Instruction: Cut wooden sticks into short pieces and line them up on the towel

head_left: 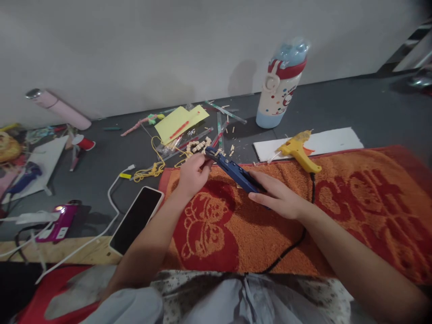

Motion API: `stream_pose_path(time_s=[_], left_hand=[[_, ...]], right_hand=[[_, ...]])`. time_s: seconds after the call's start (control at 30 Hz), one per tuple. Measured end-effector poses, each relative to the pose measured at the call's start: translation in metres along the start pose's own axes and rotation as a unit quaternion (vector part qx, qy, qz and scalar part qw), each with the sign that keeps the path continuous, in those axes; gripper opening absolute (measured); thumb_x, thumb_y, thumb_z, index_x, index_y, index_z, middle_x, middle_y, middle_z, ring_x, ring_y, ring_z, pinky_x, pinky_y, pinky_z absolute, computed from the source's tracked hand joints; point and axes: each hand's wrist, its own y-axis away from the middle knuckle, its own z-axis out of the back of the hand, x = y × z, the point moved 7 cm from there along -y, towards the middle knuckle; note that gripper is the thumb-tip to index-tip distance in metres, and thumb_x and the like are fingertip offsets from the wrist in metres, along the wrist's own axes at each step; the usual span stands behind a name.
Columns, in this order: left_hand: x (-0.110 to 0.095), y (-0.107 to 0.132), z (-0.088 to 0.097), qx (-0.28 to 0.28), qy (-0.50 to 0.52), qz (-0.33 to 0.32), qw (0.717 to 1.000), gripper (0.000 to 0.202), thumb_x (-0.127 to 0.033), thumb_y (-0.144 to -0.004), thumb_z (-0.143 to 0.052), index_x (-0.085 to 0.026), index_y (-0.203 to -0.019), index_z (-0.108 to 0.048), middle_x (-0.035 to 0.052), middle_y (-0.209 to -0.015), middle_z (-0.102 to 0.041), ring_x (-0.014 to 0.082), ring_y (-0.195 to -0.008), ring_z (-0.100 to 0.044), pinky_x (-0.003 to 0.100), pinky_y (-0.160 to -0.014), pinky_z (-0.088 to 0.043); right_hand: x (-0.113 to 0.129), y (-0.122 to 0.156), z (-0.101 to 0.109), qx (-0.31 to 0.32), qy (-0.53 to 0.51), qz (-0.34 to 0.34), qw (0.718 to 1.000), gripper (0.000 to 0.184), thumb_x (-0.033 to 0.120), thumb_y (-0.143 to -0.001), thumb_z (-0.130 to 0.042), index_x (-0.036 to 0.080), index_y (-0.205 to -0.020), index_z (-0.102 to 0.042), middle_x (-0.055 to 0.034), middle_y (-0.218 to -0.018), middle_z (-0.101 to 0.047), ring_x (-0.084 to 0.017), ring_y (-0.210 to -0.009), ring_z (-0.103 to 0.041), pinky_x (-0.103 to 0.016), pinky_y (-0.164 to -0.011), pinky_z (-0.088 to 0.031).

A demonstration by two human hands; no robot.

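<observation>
My right hand (276,194) is wrapped round the handles of a blue hand cutter (236,170), which is tilted with its head up and to the left. Close by that head, my left hand (195,174) is closed, fingertips pinched together; whatever they hold is too small to name. Beneath both hands lies an orange and red towel (266,234). Just beyond the cutter's head is a heap of short pale wooden pieces (199,146), with more scattered to the right.
A yellow glue gun (299,150) rests across a white board (334,140). Behind it stands a water bottle (281,90). Left of the towel are a phone (137,220), yellow cord (150,171) and a white cable (111,193). Yellow paper (178,123) lies farther back.
</observation>
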Motion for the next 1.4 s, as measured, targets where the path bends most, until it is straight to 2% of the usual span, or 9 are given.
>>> stream_pose_path(time_s=[0.2,0.5,0.63,0.8,1.27,1.4], left_hand=[[-0.0016,0.0003,-0.0011,0.007,-0.001,-0.013,1.0,0.015,-0.015,-0.084,-0.05,-0.019,-0.08,-0.063,0.003,-0.078,-0.068,0.0144,-0.075,-0.061,0.025,-0.07,-0.047],[-0.0018,0.001,-0.0022,0.013,0.001,-0.005,1.0,0.016,-0.018,-0.086,-0.05,-0.019,-0.08,-0.064,0.002,-0.073,-0.066,0.0147,-0.075,-0.062,0.025,-0.072,-0.048],[-0.002,0.001,-0.0018,0.007,0.004,-0.014,1.0,0.015,-0.018,-0.086,-0.05,-0.018,-0.083,-0.065,0.0032,-0.079,-0.068,0.0148,-0.077,-0.062,0.025,-0.073,-0.048],[-0.001,0.0012,-0.0024,0.012,-0.003,-0.008,1.0,0.017,-0.019,-0.087,-0.049,-0.019,-0.082,-0.065,0.0024,-0.075,-0.067,0.0144,-0.075,-0.062,0.026,-0.071,-0.047],[-0.0018,0.0007,-0.0025,0.016,0.013,-0.008,1.0,0.018,-0.014,-0.086,-0.047,-0.018,-0.082,-0.065,0.0018,-0.074,-0.067,0.0138,-0.072,-0.061,0.024,-0.069,-0.046],[-0.0023,0.0007,-0.002,0.019,0.023,-0.012,0.999,0.021,-0.01,-0.083,-0.046,-0.018,-0.078,-0.064,0.0004,-0.067,-0.064,0.0125,-0.065,-0.059,0.023,-0.064,-0.045]], right_hand=[[-0.0014,0.0005,0.0003,-0.006,-0.01,-0.004,1.0,0.053,0.048,-0.091,-0.047,0.017,-0.134,-0.046,-0.0145,-0.127,-0.061,-0.033,-0.119,-0.056,-0.048,-0.098,-0.046],[0.0007,-0.0006,0.0017,-0.006,-0.011,0.001,1.0,0.052,0.048,-0.09,-0.048,0.018,-0.133,-0.048,-0.0137,-0.125,-0.063,-0.034,-0.117,-0.057,-0.049,-0.096,-0.047],[-0.0007,-0.0003,0.0011,-0.002,-0.016,-0.007,1.0,0.052,0.048,-0.09,-0.048,0.017,-0.131,-0.049,-0.0136,-0.124,-0.063,-0.034,-0.116,-0.057,-0.048,-0.096,-0.047],[-0.0005,-0.0004,0.0017,-0.01,-0.025,-0.004,1.0,0.053,0.048,-0.09,-0.048,0.019,-0.134,-0.048,-0.012,-0.125,-0.063,-0.033,-0.117,-0.057,-0.048,-0.097,-0.047],[-0.0013,-0.0008,0.0016,0.001,-0.028,-0.01,1.0,0.052,0.049,-0.09,-0.048,0.016,-0.13,-0.049,-0.0146,-0.129,-0.06,-0.034,-0.123,-0.053,-0.049,-0.1,-0.044],[-0.0018,-0.0004,0.0018,0.001,-0.033,-0.007,0.999,0.052,0.048,-0.09,-0.049,0.017,-0.131,-0.048,-0.0134,-0.129,-0.06,-0.034,-0.122,-0.054,-0.048,-0.099,-0.045]])
